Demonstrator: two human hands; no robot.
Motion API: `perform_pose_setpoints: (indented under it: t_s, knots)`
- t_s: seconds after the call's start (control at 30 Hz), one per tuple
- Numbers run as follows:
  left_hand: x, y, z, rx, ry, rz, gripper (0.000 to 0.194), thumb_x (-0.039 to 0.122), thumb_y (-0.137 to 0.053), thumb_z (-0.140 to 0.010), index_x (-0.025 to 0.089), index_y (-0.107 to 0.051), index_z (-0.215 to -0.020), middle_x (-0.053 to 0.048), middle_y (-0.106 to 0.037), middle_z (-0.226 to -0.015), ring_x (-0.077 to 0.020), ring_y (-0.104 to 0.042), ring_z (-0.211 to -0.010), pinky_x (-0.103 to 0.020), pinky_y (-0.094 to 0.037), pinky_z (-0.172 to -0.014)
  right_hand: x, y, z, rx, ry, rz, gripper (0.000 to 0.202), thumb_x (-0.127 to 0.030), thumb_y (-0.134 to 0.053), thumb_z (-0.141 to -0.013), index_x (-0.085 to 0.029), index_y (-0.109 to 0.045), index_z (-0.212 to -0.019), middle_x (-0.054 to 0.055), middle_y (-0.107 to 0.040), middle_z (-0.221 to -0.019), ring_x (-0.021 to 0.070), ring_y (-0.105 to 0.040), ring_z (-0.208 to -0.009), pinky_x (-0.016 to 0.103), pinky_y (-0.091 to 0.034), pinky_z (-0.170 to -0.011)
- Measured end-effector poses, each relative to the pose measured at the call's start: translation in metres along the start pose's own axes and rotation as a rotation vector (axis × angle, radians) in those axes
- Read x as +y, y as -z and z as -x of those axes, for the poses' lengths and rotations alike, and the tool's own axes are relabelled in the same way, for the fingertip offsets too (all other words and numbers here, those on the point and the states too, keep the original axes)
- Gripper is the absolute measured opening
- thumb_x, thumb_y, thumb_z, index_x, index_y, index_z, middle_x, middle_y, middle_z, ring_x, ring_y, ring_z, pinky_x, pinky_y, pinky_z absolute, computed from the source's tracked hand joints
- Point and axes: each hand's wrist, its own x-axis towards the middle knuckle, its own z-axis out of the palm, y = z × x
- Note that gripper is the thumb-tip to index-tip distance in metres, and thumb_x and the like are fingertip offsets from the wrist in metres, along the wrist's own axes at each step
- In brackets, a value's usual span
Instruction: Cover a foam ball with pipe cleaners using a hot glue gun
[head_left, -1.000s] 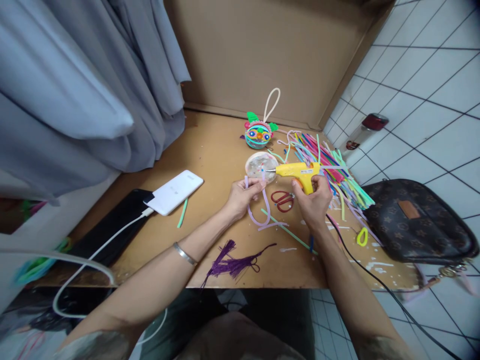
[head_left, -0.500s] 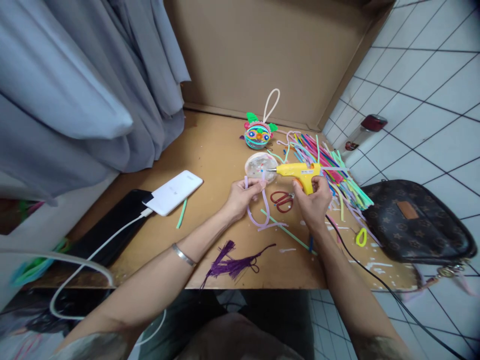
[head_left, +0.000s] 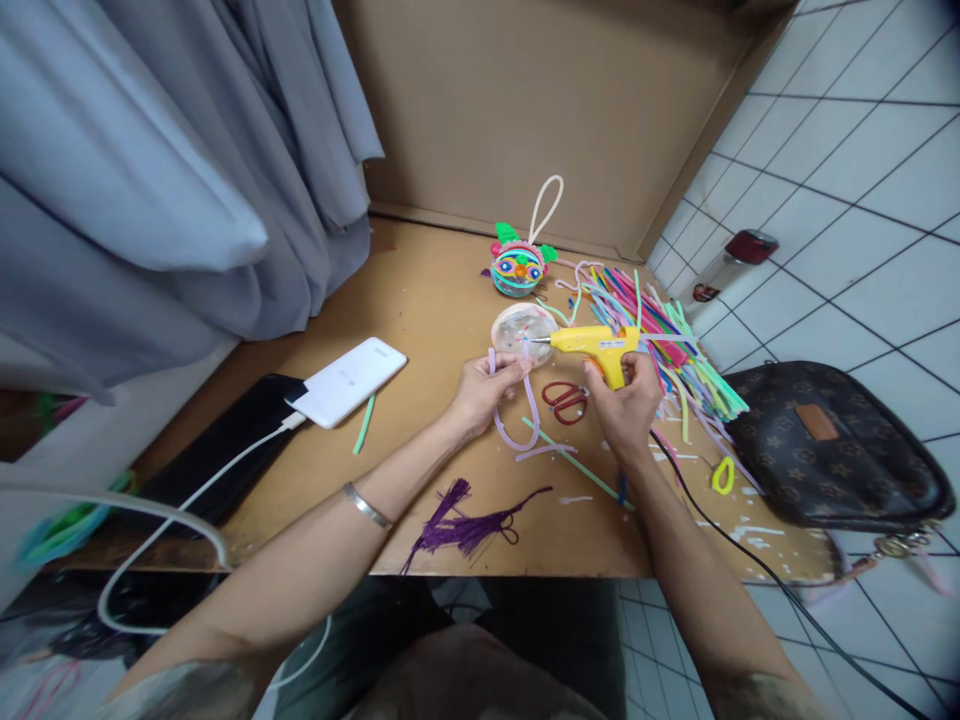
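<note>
Between the fingers of my left hand (head_left: pixel 487 392) is a lilac pipe cleaner (head_left: pixel 534 405), bent into a loop that hangs toward the table. My right hand (head_left: pixel 624 395) grips a yellow glue gun (head_left: pixel 592 342), its metal nozzle pointing left, close to the pipe cleaner's upper end. Just behind the nozzle lies a round clear dish (head_left: pixel 514 325) with a pale rim and small coloured specks. Whether the nozzle touches the pipe cleaner I cannot tell. Red-handled scissors (head_left: pixel 564 402) lie between my hands.
A decorated ball with green ears (head_left: pixel 517 270) stands behind the dish. Colourful pipe cleaners (head_left: pixel 660 320) are heaped at right, beside a brown bag (head_left: pixel 840 440). Purple tassels (head_left: pixel 469 530) lie near the front edge. A white power bank (head_left: pixel 349 382) with a cable is at left. The gun's black cord (head_left: pixel 727 535) trails right.
Hardly anything differs. The glue gun's nozzle stays by the pipe cleaner's upper end, and both hands keep their holds; the view has shifted very slightly.
</note>
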Motion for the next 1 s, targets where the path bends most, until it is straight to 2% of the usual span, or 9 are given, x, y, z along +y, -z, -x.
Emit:
perform_pose_setpoints:
  t_s: [0.17,0.4,0.6,0.87,1.0]
  knots:
    - [0.0018,0.0001,0.0004,0.007,0.014,0.008,0.044,0.048,-0.098,-0.051,0.015,-0.077,-0.072,0.008,-0.049,-0.05,-0.0043,-0.035,-0.048,-0.024,-0.026,-0.051,-0.0014,-0.0006,0.0014,-0.055,0.0,-0.024,0.037,-0.054,-0.07,-0.075,-0.026,-0.05,-0.086,-0.001,-0.058,-0.078,0.0176,-0.052,-0.069,0.034,-0.051,-0.068]
    - [0.0012,-0.0018,0.002,-0.042,0.028,0.005,0.043,0.046,-0.097,-0.053,0.014,-0.077,-0.073,0.007,-0.049,-0.053,-0.0038,-0.035,-0.049,-0.025,-0.027,-0.053,-0.0002,-0.0003,-0.0005,0.007,-0.015,-0.02,0.036,-0.054,-0.069,-0.075,-0.026,-0.051,-0.089,0.0,-0.058,-0.078,0.0186,-0.054,-0.07,0.034,-0.05,-0.067]
    - [0.0004,0.0018,-0.0002,-0.027,0.025,0.028,0.043,0.045,-0.097,-0.054,0.014,-0.077,-0.076,0.008,-0.046,-0.052,-0.0044,-0.035,-0.05,-0.025,-0.025,-0.054,0.0,-0.0008,0.0009,-0.071,-0.006,-0.042,0.038,-0.054,-0.069,-0.075,-0.026,-0.049,-0.089,0.0,-0.056,-0.08,0.0184,-0.053,-0.071,0.034,-0.049,-0.069]
    - [0.0042,-0.002,0.0022,-0.031,0.037,0.038,0.043,0.045,-0.097,-0.051,0.014,-0.077,-0.072,0.008,-0.046,-0.051,-0.0041,-0.035,-0.049,-0.025,-0.025,-0.052,-0.0017,0.0002,0.0001,-0.025,-0.029,-0.051,0.038,-0.054,-0.069,-0.075,-0.025,-0.05,-0.09,-0.001,-0.057,-0.08,0.0186,-0.054,-0.072,0.034,-0.049,-0.069]
    - [0.0031,-0.0003,0.0009,-0.021,0.032,0.045,0.041,0.043,-0.097,-0.052,0.014,-0.077,-0.073,0.008,-0.047,-0.051,-0.0039,-0.034,-0.049,-0.025,-0.025,-0.052,-0.0018,0.0007,0.001,-0.071,-0.004,-0.013,0.036,-0.053,-0.07,-0.075,-0.025,-0.05,-0.088,0.0,-0.058,-0.08,0.0178,-0.052,-0.07,0.034,-0.05,-0.068]
